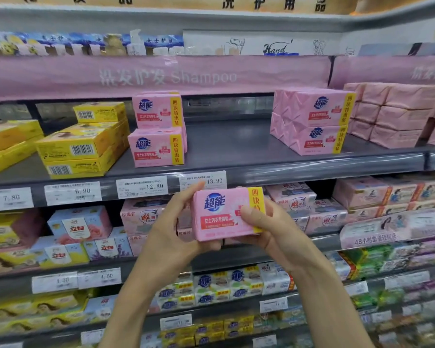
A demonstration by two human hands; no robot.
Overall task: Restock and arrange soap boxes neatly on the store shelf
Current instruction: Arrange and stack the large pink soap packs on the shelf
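The left hand (172, 228) and right hand (270, 229) each grip an end of one pink soap box (222, 214), right thumb across its front, held just before the price tags (142, 187). I'd raise it level, label outward, onto the bare shelf (231, 146) between the left stack (157, 131) and right stack (312, 121), flush with the front edge.

Pink soap box (224, 214), blue logo, yellow side band, front face to camera, slightly tilted, gripped by left hand (171, 229) and right hand (264, 229) in front of grey shelf (236, 146) edge, matching left stack (157, 129) and right stack (312, 121) two high on it, well apart
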